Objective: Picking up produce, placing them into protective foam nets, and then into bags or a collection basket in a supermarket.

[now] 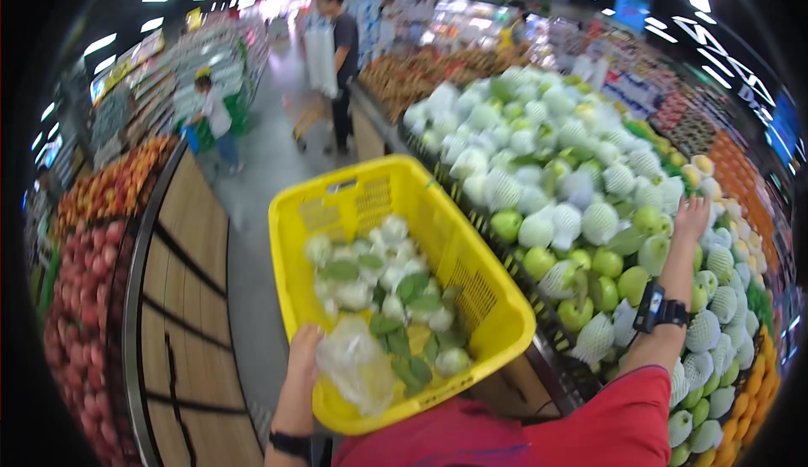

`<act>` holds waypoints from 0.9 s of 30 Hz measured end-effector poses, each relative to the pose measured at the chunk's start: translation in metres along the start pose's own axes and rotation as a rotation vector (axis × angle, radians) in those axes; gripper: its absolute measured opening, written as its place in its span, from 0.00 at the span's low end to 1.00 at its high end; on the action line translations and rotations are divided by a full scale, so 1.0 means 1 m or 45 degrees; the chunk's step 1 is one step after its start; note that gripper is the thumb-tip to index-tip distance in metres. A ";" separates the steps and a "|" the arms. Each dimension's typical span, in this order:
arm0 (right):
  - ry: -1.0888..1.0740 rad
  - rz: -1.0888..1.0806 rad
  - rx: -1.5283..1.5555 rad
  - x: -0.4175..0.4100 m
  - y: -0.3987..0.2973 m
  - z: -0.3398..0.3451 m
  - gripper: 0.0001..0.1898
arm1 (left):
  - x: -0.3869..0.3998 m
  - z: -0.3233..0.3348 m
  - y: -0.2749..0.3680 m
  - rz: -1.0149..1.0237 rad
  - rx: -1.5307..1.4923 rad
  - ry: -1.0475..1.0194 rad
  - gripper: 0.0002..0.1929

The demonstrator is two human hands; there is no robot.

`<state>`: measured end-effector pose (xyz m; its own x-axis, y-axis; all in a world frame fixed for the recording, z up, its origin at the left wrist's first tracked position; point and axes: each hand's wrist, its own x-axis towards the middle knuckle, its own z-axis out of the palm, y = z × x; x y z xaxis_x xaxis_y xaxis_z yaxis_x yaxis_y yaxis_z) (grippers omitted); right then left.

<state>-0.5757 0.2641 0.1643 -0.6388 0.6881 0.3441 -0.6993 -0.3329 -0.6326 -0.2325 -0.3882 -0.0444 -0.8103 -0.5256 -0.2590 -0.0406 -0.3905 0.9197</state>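
A yellow plastic crate (499,347) is held in front of my body, beside the fruit display. In it lie several pale fruits in white foam nets (394,230), loose green leaves (413,287) and a clear plastic bag (356,366). My left hand (307,346) grips the crate's near left rim. The bag lies against its fingers, and I cannot tell whether they also hold it. My right arm stretches over a heap of green fruit (606,293), many pieces wrapped in foam nets (600,222). There my right hand (691,218) rests on the far side, fingers apart.
Orange fruit (748,397) borders the heap at right; brown produce (429,79) lies beyond it. Across the aisle (268,126), a wood-panelled stand (183,315) bears red fruit (88,315). One person (344,50) stands by the display's far end, another (218,117) near shelves.
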 end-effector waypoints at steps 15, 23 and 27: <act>-3.332 0.215 -1.729 -0.430 0.213 0.085 0.20 | -0.003 0.010 -0.033 0.315 0.390 0.342 0.18; -4.215 0.130 -1.165 -0.491 0.296 -0.027 0.24 | 0.010 0.016 -0.036 0.389 0.438 0.161 0.16; -3.344 1.231 -0.111 -0.482 0.317 -0.077 0.14 | 0.000 0.007 -0.026 0.264 0.418 0.302 0.03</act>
<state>-0.4647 -0.1236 -0.2558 0.3858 -0.8936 -0.2292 -0.2931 0.1168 -0.9489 -0.2349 -0.3727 -0.0666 -0.6659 -0.7412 -0.0846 -0.1057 -0.0186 0.9942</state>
